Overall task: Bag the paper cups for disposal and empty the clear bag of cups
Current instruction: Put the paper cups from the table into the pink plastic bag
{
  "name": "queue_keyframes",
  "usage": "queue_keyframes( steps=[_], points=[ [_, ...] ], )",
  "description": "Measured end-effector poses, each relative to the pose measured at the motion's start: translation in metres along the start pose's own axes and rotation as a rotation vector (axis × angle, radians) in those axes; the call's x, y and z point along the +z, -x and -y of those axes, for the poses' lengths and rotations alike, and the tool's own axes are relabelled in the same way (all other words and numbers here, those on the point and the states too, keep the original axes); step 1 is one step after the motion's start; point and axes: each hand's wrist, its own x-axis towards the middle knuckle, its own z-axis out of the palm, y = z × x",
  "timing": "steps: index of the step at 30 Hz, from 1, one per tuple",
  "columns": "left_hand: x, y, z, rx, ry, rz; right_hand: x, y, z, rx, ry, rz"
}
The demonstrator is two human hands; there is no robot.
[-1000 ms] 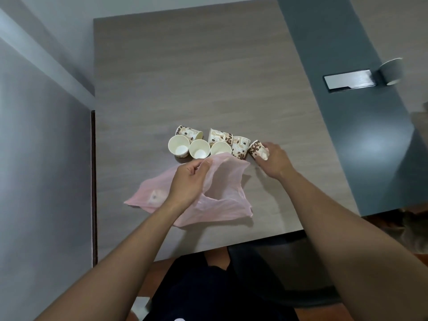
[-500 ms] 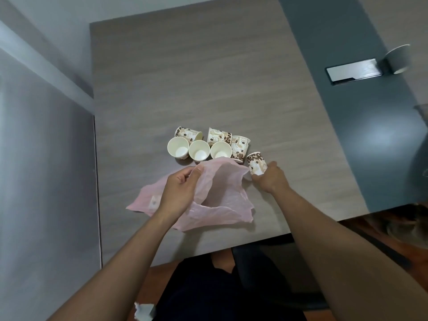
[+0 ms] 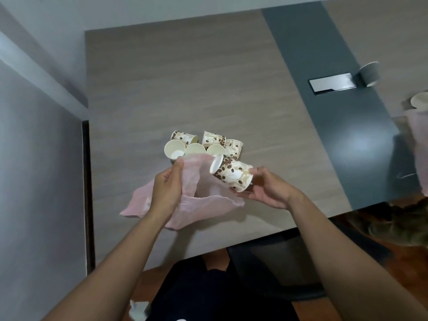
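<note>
A thin pink plastic bag (image 3: 208,205) lies on the wooden table (image 3: 185,84) near its front edge. My left hand (image 3: 169,188) pinches the bag's rim and holds its mouth up and open. My right hand (image 3: 266,188) grips a paper cup (image 3: 234,176) printed with coffee beans, tipped on its side with its base pointing into the bag's mouth. Just behind the bag stands a cluster of several more paper cups (image 3: 206,144), some upright and some lying down.
A dark grey strip (image 3: 328,89) crosses the table on the right, with a metal plate (image 3: 333,83) set in it and a grey cup (image 3: 369,74) beside. A wall runs along the left. At the far right edge are another pale cup (image 3: 420,100) and pinkish plastic (image 3: 420,144).
My right hand has lifted the rightmost cup off the table and brought it left, tipped over the bag's mouth. My left hand has raised the bag's rim.
</note>
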Motion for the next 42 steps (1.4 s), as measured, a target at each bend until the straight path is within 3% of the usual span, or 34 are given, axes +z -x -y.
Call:
queue_keyframes(
  steps=[4,12,18,21,32,42],
  points=[
    [-0.006,0.005,-0.002,0.019,-0.005,-0.006,0.031,-0.021,-0.012,0.042,0.354,-0.080],
    [-0.027,0.019,0.002,0.047,-0.021,-0.027,0.112,-0.057,-0.053,-0.073,0.914,-0.215],
    [-0.037,0.028,0.002,0.020,0.044,-0.029,0.147,-0.074,-0.077,-0.032,1.143,-0.166],
    [-0.042,0.026,0.005,0.009,0.078,-0.039,0.144,-0.079,-0.086,0.014,1.262,-0.234],
    [-0.042,0.014,0.026,0.049,0.063,-0.024,0.089,-0.074,-0.052,-0.017,1.258,-0.530],
    [-0.019,0.001,0.021,0.015,0.048,0.024,0.031,-0.068,0.006,-0.072,1.090,-0.788]
  ],
)
